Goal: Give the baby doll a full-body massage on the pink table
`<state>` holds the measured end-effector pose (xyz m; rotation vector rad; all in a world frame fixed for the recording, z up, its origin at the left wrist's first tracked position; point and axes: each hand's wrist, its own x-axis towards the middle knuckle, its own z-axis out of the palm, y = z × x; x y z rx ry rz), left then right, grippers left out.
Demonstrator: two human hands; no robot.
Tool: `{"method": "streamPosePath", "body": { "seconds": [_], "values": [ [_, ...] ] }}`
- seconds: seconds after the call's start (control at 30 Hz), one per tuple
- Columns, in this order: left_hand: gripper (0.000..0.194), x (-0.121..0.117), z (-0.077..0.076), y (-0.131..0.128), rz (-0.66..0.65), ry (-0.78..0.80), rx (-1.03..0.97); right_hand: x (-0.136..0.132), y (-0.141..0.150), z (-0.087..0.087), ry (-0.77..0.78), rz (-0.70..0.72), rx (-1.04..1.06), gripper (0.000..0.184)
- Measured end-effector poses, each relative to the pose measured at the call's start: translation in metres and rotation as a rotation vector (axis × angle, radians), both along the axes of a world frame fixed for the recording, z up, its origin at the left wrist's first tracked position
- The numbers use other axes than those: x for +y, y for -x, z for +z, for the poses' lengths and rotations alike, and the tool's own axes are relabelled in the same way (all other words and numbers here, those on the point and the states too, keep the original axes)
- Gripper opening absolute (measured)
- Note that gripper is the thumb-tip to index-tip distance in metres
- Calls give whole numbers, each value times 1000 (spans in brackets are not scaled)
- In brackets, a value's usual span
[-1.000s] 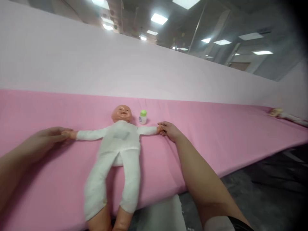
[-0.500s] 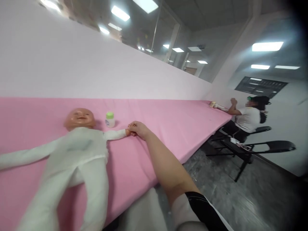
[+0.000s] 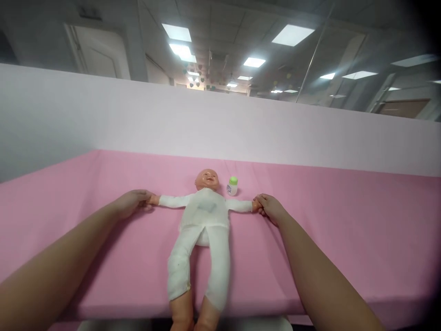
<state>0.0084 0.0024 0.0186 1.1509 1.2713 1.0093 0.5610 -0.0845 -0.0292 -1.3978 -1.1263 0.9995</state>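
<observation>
A baby doll in a white cloth suit lies on its back, face up, with both arms stretched out sideways. My left hand is closed around the doll's hand on the left side. On the right, my right hand grips the doll's other hand between thumb and fingers. Beside the doll's head stands a small clear bottle with a green cap and a printed label, touched by neither hand. The doll's lower legs reach past the table's front edge.
The doll rests on a padded pink table. Behind it runs a white low wall, with a glass pane above showing ceiling lights. A pale surface shows below the front edge.
My view swung right, then back left, so the other person and the chairs are out of sight. My left hand is in view again. My right hand keeps its hold on the doll's hand.
</observation>
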Motion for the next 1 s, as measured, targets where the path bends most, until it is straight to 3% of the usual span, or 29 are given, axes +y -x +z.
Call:
{"method": "streamPosePath", "body": {
  "seconds": [0.2,0.4,0.5,0.67,1.0],
  "values": [
    [33,-2,-7,10,-148,7,-23,0,-4,0,45,19,75,13],
    [41,-4,-7,14,-241,-36,-65,-13,-11,8,56,127,188,37],
    [43,-6,-9,9,-188,-106,-32,-17,-10,9,36,146,173,45],
    [42,-9,-13,-1,-57,-210,107,-14,-4,7,48,125,60,38],
    [41,-8,-15,-5,3,-220,186,-5,0,-3,15,-21,-30,38]
  ]
}}
